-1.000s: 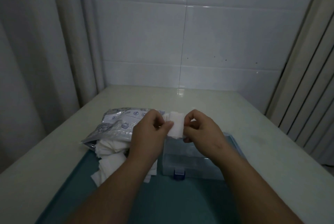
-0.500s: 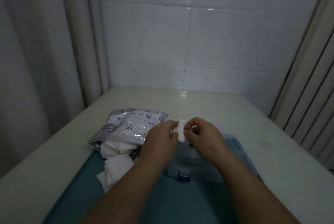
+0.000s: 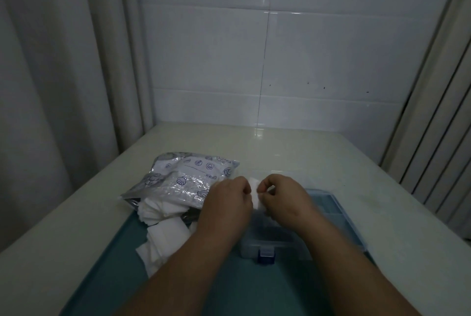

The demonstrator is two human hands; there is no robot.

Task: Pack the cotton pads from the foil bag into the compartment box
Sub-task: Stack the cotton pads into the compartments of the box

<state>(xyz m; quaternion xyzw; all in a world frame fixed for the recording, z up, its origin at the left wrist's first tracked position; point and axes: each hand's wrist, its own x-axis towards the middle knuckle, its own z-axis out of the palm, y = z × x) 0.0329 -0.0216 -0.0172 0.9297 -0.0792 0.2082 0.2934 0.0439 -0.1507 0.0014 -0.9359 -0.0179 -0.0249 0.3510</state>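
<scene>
Looks early: left hand (image 3: 226, 203) & right hand (image 3: 283, 201) each grip one white square cotton pad (image 3: 254, 193) above the clear plastic compartment box (image 3: 331, 213), w/ loose white pads (image 3: 163, 231) heaped by the silver shell-print foil bag (image 3: 186, 180).

The left hand (image 3: 225, 203) and right hand (image 3: 283, 198) hide most of the cotton pad (image 3: 254, 188) and the compartment box (image 3: 288, 247) interior; the teal mat (image 3: 254, 290) is cut off at 6 o'clock.

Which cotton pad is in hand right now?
The small white pad pinched between the left hand and right hand, over the compartment box. The other pads lie loose in a heap at the foil bag mouth.
</scene>
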